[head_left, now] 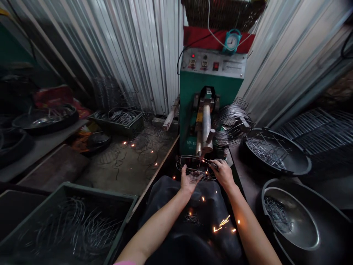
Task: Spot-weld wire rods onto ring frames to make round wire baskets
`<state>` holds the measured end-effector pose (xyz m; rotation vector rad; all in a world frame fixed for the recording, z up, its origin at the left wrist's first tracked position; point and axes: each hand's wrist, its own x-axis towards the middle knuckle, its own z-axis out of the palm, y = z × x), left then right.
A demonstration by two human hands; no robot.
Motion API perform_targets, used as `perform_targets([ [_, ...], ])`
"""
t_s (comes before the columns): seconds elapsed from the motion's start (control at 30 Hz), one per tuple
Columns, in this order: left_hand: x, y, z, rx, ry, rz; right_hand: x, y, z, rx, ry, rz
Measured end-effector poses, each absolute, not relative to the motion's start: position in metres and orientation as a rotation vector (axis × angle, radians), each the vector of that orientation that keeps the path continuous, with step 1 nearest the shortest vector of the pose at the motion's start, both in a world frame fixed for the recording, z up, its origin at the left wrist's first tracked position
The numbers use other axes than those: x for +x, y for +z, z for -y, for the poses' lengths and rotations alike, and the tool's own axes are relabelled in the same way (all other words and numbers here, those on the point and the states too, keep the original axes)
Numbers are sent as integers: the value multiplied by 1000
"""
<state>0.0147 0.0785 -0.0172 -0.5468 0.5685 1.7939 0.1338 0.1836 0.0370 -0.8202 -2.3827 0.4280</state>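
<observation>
A round wire frame [193,161] of thin rings lies under the electrode of a green welding machine [209,92]. My left hand [189,179] is palm up below the frame's near rim, its fingers curled round the wire. At the frame's right side my right hand [223,171] pinches a short wire piece against the ring. Sparks [220,224] fly over the dark cloth on my lap.
Two dark pans with short wire pieces [271,152] [286,217] stand at the right. A coil of wire rings [231,125] hangs beside the machine. A green crate of wire rings [68,224] is at the lower left, another [121,119] further back. Corrugated metal walls surround.
</observation>
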Motion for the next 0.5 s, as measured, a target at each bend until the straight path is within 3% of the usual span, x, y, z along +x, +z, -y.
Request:
perform_targets([
  [0.2, 9, -20, -76, -565, 1748, -576, 178, 36, -155, -949, 692, 2113],
  [0.37, 10, -33, -54, -420, 1656, -681, 303, 3, -94, -1584, 831, 1928],
  [0.5, 15, -49, -45, -345, 1587, -756, 393, -35, -35, -2227, 737, 1985],
])
